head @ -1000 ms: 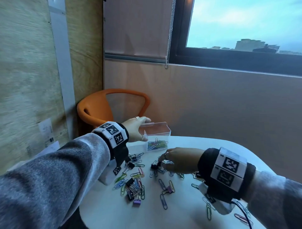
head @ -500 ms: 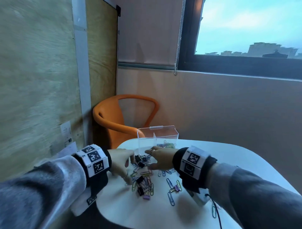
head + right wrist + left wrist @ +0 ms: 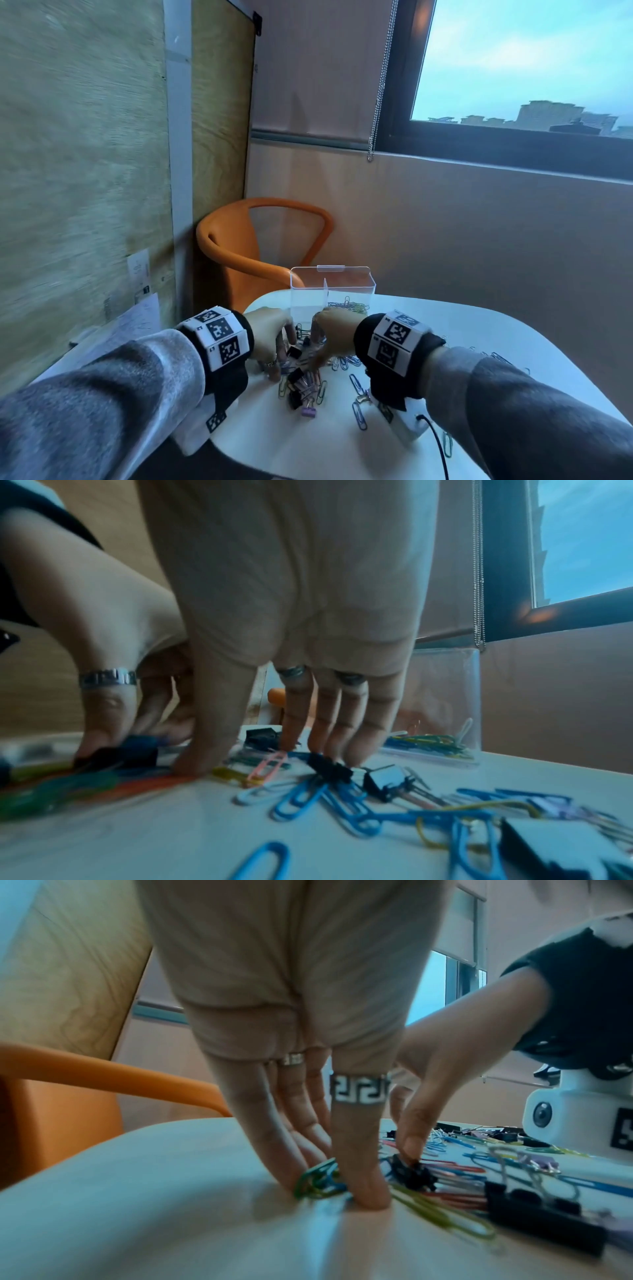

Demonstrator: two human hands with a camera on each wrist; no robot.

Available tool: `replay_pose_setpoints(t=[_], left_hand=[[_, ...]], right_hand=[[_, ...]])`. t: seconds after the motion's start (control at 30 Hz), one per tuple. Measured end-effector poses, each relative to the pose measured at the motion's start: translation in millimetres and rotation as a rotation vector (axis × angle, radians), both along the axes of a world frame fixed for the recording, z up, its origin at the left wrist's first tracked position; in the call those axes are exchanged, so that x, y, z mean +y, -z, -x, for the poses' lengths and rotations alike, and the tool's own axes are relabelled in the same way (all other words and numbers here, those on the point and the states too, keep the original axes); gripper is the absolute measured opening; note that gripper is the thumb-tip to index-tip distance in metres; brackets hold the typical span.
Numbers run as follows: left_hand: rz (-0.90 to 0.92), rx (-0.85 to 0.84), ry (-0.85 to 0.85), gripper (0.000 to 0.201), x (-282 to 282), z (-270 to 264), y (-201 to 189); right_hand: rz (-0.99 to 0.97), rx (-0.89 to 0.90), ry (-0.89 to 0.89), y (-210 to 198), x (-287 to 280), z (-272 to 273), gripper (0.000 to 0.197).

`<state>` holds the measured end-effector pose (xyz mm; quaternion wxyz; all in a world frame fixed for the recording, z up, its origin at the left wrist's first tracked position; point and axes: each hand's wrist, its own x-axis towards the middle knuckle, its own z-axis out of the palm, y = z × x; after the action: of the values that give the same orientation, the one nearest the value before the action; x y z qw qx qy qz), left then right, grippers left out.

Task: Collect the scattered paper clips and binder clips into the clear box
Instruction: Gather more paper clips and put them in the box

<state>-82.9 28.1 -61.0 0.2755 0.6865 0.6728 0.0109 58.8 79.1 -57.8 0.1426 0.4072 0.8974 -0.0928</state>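
Note:
Coloured paper clips (image 3: 356, 383) and black binder clips (image 3: 295, 377) lie scattered on the white table (image 3: 462, 342). The clear box (image 3: 332, 291) stands at the far edge with several paper clips (image 3: 428, 744) in its right half. My left hand (image 3: 281, 356) presses straight fingers down onto green and blue paper clips (image 3: 318, 1180). Close beside it, my right hand (image 3: 318, 356) has its fingers (image 3: 346, 739) spread down among the clips, and a fingertip touches a small black binder clip (image 3: 414, 1173). Neither hand has lifted anything.
An orange chair (image 3: 239, 246) stands behind the table's far left corner. Wooden panels close off the left side, and a wall with a window runs behind. A bigger black binder clip (image 3: 544, 1223) and more paper clips (image 3: 359, 414) lie nearer me.
My left hand came down from the clear box to the clips on the table. My right hand slid left towards it, so both now meet at the pile.

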Motion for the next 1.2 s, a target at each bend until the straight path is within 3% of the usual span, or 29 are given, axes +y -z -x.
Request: replay_pose_setpoints(t=[0.17,0.53,0.63,0.8,0.97,1.07,1.2], left_hand=[[-0.007,0.025,-0.007,0.046,0,-3,2],[-0.054,0.074,-0.022,0.027,2,-3,9],[-0.023,-0.003,-0.044,0.025,3,-2,5],[-0.009,-0.27,-0.083,0.025,12,0,-19],[-0.195,-0.469,-0.157,0.027,33,-5,-46],[-0.34,-0.525,-0.203,0.028,50,-15,-53],[-0.484,-0.519,-0.239,0.028,72,-36,-50]], right_hand=[[0.052,0.166,0.079,5,8,-4,0.028],[0.079,0.256,0.122,2,13,-24,0.025],[0.1,0.301,0.14,1,17,-29,0.023],[0.202,0.45,0.201,-5,27,-38,0.017],[0.05,0.729,0.221,-31,42,-47,0.001],[-0.139,0.937,0.295,-42,55,-50,0.025],[-0.269,0.86,0.301,-38,65,-49,0.017]])
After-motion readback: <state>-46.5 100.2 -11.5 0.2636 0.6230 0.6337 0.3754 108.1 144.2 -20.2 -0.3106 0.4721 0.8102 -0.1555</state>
